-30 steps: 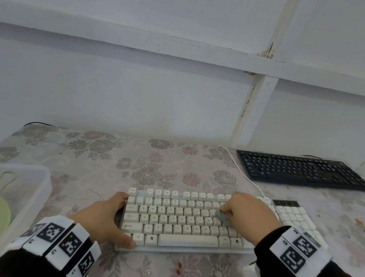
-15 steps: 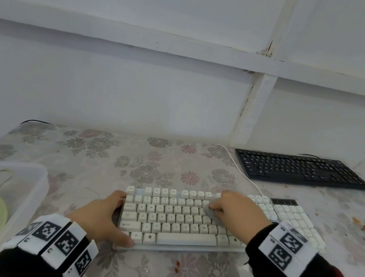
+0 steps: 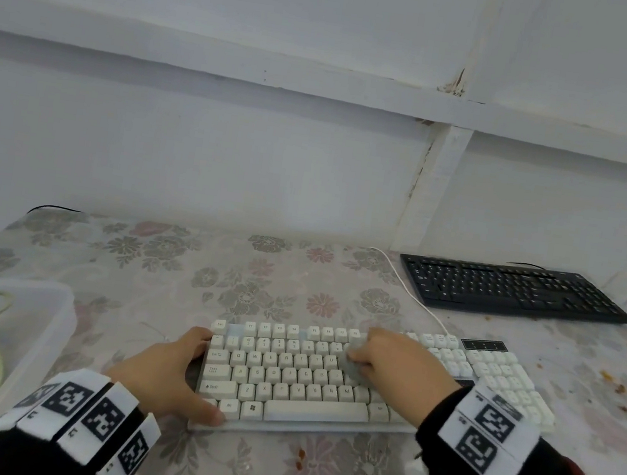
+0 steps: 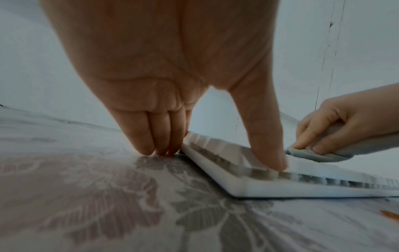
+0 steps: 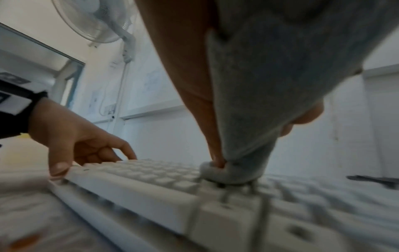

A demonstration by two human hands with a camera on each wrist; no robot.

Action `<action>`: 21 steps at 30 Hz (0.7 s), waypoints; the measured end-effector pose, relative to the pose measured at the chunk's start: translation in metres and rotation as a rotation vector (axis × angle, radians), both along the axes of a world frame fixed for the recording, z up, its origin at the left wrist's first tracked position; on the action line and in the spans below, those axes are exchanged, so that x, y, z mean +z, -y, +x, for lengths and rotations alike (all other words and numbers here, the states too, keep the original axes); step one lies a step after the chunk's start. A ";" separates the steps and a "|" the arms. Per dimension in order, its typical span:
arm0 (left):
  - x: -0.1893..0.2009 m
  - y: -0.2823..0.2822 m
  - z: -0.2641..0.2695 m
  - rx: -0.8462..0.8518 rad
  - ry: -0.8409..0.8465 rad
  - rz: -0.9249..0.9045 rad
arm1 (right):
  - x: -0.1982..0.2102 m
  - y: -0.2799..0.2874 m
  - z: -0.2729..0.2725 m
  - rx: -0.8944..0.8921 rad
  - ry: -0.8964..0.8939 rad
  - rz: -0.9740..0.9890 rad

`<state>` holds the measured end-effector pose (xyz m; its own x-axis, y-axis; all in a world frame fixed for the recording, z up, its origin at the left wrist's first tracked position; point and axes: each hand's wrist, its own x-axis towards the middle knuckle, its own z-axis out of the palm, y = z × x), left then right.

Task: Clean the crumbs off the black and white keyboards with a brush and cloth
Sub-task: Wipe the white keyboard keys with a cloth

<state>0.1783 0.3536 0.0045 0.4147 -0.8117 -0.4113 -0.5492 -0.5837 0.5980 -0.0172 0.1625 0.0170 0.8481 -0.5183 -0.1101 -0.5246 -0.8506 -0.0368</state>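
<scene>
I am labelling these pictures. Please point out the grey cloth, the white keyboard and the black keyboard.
grey cloth [image 5: 233, 172], right wrist view, on the folded end pressed on the keys.
white keyboard [image 3: 316, 410], head view, on the space bar.
black keyboard [image 3: 514, 289], head view, on the middle of the key field.
</scene>
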 end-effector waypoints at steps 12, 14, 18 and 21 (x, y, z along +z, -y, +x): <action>0.001 0.001 0.000 -0.024 0.028 0.005 | 0.008 0.043 -0.051 -0.235 -0.114 -0.082; 0.001 0.001 0.000 -0.025 0.031 0.008 | 0.012 0.049 -0.054 -0.264 -0.149 -0.093; 0.001 0.000 0.000 -0.019 0.023 0.015 | 0.021 0.066 -0.059 -0.344 -0.071 -0.156; 0.001 0.001 -0.001 -0.026 0.035 0.020 | 0.017 0.065 -0.060 -0.190 -0.026 -0.094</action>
